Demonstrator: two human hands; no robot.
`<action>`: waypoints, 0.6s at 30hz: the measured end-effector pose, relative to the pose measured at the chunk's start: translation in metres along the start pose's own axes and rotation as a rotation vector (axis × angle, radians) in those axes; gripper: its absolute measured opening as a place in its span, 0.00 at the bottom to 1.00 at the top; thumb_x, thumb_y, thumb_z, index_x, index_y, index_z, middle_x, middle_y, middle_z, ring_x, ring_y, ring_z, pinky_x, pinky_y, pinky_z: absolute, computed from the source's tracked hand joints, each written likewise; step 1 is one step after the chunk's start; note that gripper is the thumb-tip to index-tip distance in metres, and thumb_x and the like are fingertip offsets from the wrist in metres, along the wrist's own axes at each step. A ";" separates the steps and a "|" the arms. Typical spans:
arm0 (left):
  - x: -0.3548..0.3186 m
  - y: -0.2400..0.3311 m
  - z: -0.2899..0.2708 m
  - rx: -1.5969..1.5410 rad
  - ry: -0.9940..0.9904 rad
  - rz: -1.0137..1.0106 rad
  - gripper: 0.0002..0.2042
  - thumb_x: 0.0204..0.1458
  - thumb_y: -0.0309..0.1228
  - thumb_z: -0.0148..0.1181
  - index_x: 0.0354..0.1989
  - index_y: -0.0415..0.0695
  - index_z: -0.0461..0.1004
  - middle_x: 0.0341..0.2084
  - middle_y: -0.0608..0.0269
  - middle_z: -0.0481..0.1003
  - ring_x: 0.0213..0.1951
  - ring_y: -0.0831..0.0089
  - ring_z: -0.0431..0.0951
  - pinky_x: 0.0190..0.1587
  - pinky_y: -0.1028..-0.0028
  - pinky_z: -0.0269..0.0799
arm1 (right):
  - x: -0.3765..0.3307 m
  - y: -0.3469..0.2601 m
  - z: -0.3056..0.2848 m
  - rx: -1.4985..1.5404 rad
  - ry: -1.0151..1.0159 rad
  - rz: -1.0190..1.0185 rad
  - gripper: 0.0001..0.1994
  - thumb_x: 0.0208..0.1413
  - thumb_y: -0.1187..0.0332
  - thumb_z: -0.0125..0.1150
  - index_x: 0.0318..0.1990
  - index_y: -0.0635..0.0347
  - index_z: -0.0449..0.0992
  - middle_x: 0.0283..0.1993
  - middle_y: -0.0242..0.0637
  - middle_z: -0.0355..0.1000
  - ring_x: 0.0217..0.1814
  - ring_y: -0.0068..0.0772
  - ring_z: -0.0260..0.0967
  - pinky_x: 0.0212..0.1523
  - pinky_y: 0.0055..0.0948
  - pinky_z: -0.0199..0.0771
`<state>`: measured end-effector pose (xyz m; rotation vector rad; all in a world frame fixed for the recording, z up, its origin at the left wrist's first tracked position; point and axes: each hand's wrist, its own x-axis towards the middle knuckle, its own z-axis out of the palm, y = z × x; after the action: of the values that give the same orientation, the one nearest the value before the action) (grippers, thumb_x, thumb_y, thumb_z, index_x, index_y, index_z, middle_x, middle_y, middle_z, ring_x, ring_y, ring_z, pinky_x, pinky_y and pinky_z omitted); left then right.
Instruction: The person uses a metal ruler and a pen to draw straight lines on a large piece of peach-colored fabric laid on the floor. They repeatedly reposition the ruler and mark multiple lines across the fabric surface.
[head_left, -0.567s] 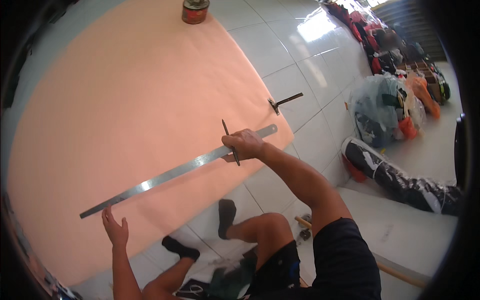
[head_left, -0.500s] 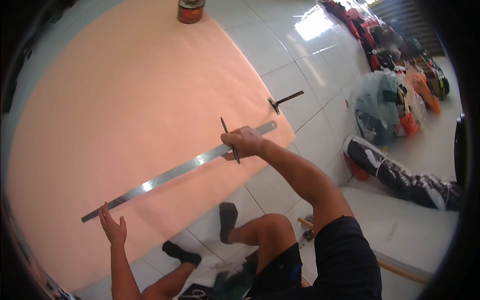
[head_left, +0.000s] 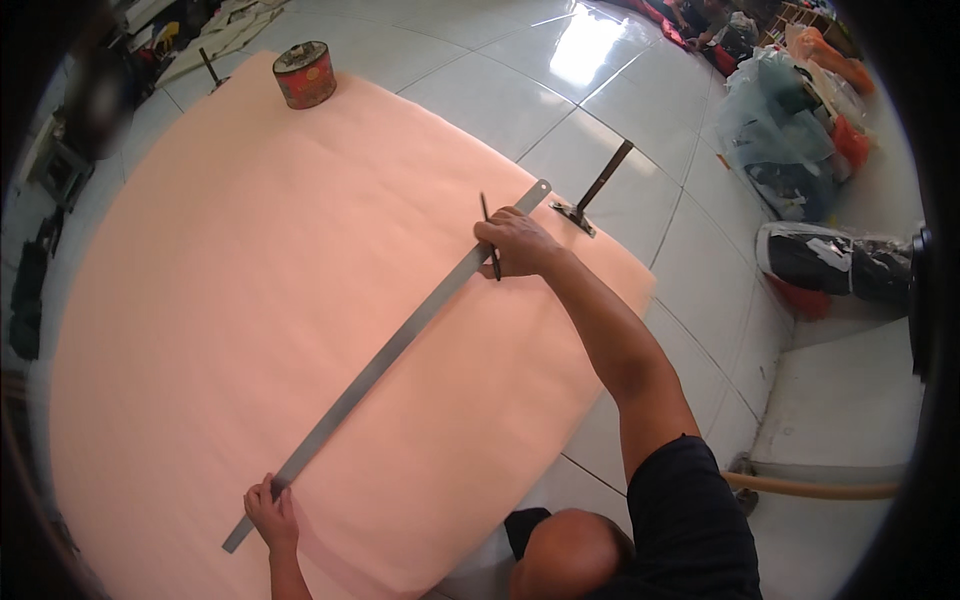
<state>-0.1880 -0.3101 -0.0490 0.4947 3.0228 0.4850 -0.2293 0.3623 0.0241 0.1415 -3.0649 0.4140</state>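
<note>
A long steel ruler [head_left: 385,355] lies slantwise across a large sheet of pale peach paper [head_left: 250,250] on the floor. Near its lower left end, my left hand [head_left: 272,515] grips it, fingers over one edge and thumb at the other. My right hand [head_left: 522,242] is closed around the ruler close to its holed upper end. A slim dark pen [head_left: 491,235] is also held in those fingers, sticking out above and below them. The right palm hides part of the ruler.
A worn red tin [head_left: 305,78] stands at the sheet's far edge. A dark metal bar with a bracket-like base [head_left: 575,215] rests on the right edge; a similar bar [head_left: 212,70] is far left. Stuffed plastic bags [head_left: 775,130] and a wrapped black roll [head_left: 835,260] lie right.
The ruler has turned steeper, its upper end swinging away from me. Both hands moved with it, and the left now wraps its end more closely. The view has shifted, showing more at far left.
</note>
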 end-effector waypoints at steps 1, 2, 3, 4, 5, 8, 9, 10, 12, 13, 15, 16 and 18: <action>0.003 0.010 -0.003 0.026 -0.031 0.036 0.22 0.57 0.33 0.64 0.59 0.41 0.74 0.46 0.52 0.68 0.50 0.51 0.68 0.57 0.53 0.65 | -0.006 0.009 0.009 -0.078 0.150 -0.021 0.17 0.40 0.63 0.72 0.36 0.52 0.71 0.41 0.35 0.76 0.51 0.42 0.73 0.57 0.40 0.66; 0.008 0.024 -0.001 -0.085 -0.044 0.002 0.19 0.58 0.32 0.62 0.58 0.40 0.75 0.45 0.52 0.68 0.49 0.52 0.68 0.54 0.55 0.66 | -0.012 0.017 0.017 -0.158 0.299 -0.039 0.17 0.40 0.64 0.72 0.38 0.52 0.71 0.44 0.35 0.75 0.53 0.43 0.73 0.58 0.41 0.66; 0.007 0.023 0.000 -0.056 -0.031 0.029 0.19 0.59 0.32 0.62 0.58 0.40 0.75 0.45 0.51 0.68 0.49 0.52 0.68 0.53 0.55 0.67 | -0.015 0.017 0.026 -0.230 0.441 -0.061 0.18 0.40 0.66 0.72 0.39 0.53 0.72 0.47 0.36 0.75 0.54 0.44 0.72 0.59 0.41 0.66; 0.007 0.022 0.002 -0.029 -0.019 0.058 0.19 0.59 0.31 0.62 0.57 0.40 0.76 0.45 0.51 0.68 0.48 0.52 0.68 0.53 0.56 0.67 | -0.018 0.018 0.032 -0.034 0.303 0.084 0.20 0.41 0.67 0.72 0.44 0.54 0.72 0.56 0.38 0.72 0.61 0.46 0.69 0.63 0.45 0.63; 0.007 0.020 0.002 -0.004 -0.007 0.089 0.18 0.59 0.31 0.61 0.57 0.39 0.76 0.44 0.51 0.68 0.48 0.53 0.68 0.52 0.56 0.67 | -0.021 0.013 0.044 0.023 0.348 0.139 0.20 0.43 0.67 0.72 0.45 0.54 0.73 0.57 0.38 0.72 0.63 0.46 0.68 0.64 0.45 0.62; 0.009 0.029 -0.001 0.029 -0.053 0.027 0.17 0.60 0.31 0.60 0.56 0.39 0.76 0.44 0.51 0.68 0.48 0.52 0.68 0.52 0.56 0.66 | -0.033 -0.004 0.072 0.115 0.421 0.255 0.21 0.50 0.63 0.71 0.50 0.56 0.73 0.62 0.41 0.70 0.68 0.47 0.64 0.66 0.46 0.59; 0.008 0.028 0.000 0.034 -0.039 0.033 0.17 0.60 0.31 0.60 0.56 0.39 0.76 0.45 0.51 0.68 0.48 0.52 0.68 0.52 0.56 0.66 | -0.033 -0.011 0.076 0.099 0.428 0.253 0.21 0.51 0.62 0.70 0.51 0.56 0.73 0.63 0.42 0.70 0.67 0.47 0.64 0.66 0.46 0.59; 0.006 0.025 0.002 0.039 -0.026 0.038 0.17 0.60 0.31 0.60 0.56 0.39 0.76 0.45 0.51 0.68 0.48 0.52 0.68 0.52 0.56 0.66 | -0.033 -0.018 0.079 0.084 0.435 0.252 0.21 0.53 0.61 0.70 0.51 0.56 0.73 0.63 0.42 0.70 0.67 0.47 0.65 0.66 0.46 0.59; 0.007 0.025 0.006 0.035 0.001 0.050 0.17 0.61 0.31 0.59 0.56 0.38 0.76 0.45 0.50 0.68 0.48 0.51 0.68 0.53 0.55 0.66 | -0.033 -0.021 0.071 0.157 0.326 0.307 0.23 0.60 0.57 0.66 0.58 0.57 0.71 0.68 0.51 0.66 0.74 0.49 0.58 0.74 0.53 0.52; 0.009 0.028 0.008 0.026 0.016 0.056 0.17 0.61 0.31 0.59 0.56 0.38 0.76 0.45 0.50 0.68 0.49 0.51 0.67 0.53 0.55 0.66 | -0.031 -0.018 0.074 0.130 0.333 0.334 0.23 0.60 0.56 0.66 0.58 0.57 0.71 0.69 0.51 0.66 0.74 0.49 0.58 0.74 0.53 0.52; 0.014 0.035 0.011 0.001 0.032 0.059 0.17 0.61 0.32 0.59 0.56 0.38 0.76 0.46 0.50 0.68 0.49 0.51 0.67 0.54 0.55 0.65 | -0.026 -0.013 0.078 0.076 0.346 0.382 0.24 0.60 0.55 0.66 0.58 0.57 0.71 0.69 0.50 0.66 0.74 0.48 0.59 0.74 0.54 0.51; 0.018 0.041 0.012 -0.015 0.033 0.057 0.17 0.61 0.32 0.58 0.56 0.38 0.76 0.46 0.50 0.68 0.50 0.51 0.67 0.54 0.55 0.65 | -0.025 -0.008 0.077 0.101 0.353 0.395 0.24 0.60 0.55 0.66 0.58 0.57 0.71 0.69 0.50 0.66 0.74 0.49 0.59 0.74 0.54 0.51; 0.020 0.048 0.013 -0.020 0.025 0.034 0.17 0.62 0.32 0.58 0.56 0.38 0.76 0.47 0.50 0.68 0.51 0.51 0.67 0.54 0.55 0.65 | -0.023 0.001 0.078 0.154 0.368 0.418 0.23 0.60 0.55 0.65 0.57 0.58 0.71 0.68 0.51 0.67 0.74 0.50 0.59 0.73 0.53 0.53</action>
<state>-0.1913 -0.2560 -0.0465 0.5444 3.0348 0.5267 -0.2095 0.3445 -0.0525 -0.5196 -2.6806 0.6147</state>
